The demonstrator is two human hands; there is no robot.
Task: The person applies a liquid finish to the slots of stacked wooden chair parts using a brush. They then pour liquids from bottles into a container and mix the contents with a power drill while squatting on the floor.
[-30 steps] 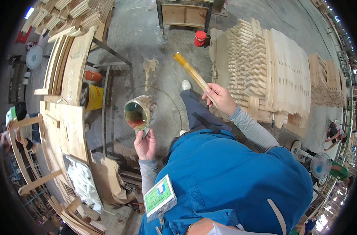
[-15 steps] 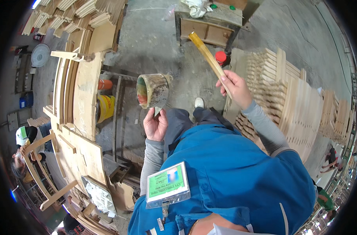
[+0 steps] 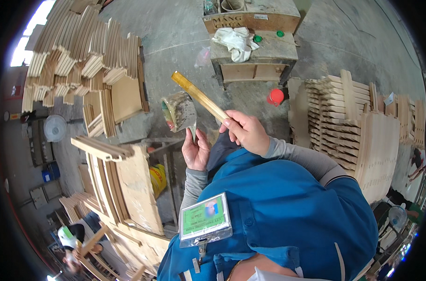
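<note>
My left hand [image 3: 196, 152] pinches the lower end of a stained, cut-open pot [image 3: 184, 112], which is tilted with its mouth to the left. Its outside is crusted grey and brown, and some green and red show at the opening. In my right hand [image 3: 248, 133] is a flat wooden stick [image 3: 201, 97], gripped near its lower end. Amber, glossy staining covers the stick's far end, which points up and left beyond the pot. In the picture the stick passes just above and right of the pot; I cannot tell whether they touch.
Left of me stands a workbench [image 3: 145, 187] carrying curved wooden parts. Beyond it are stacked wooden slats [image 3: 89, 44]. A low grey table [image 3: 257, 52] with a white cloth [image 3: 235, 42] is ahead, a red-lidded container [image 3: 275, 96] near it. More wooden parts [image 3: 334, 122] are piled at right. A co-worker [image 3: 72, 239] is at lower left.
My right hand and the stick have moved left, bringing the stick close to the pot. The view has shifted, showing more of the low table ahead. Both hands keep their hold.
</note>
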